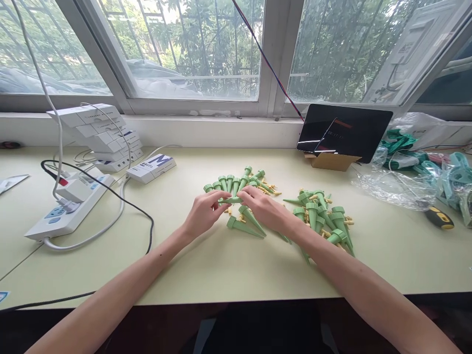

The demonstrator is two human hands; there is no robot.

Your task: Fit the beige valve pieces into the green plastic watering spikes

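Observation:
Over the middle of the table, my left hand (204, 212) and my right hand (266, 209) meet at one green plastic watering spike (231, 200). It lies level between them, pinched by the fingertips of both hands. Just beyond my fingers, several more green spikes (229, 184) with ribbed caps stand out in a fan, and small yellow valves (270, 189) show at its right. Nearer me, loose spikes (244, 227) lie below my right hand. A larger heap of green spikes with yellow valves (320, 216) is right of my right hand, partly hidden by the forearm.
At left are a white power strip (72, 211) with cables, stacked white boxes (105, 135) and a single box (152, 168). A tablet (344, 129) leans on a cardboard stand (330, 161) at the back right. Plastic wrap (401, 187) and a yellow-black handle (439, 218) lie far right.

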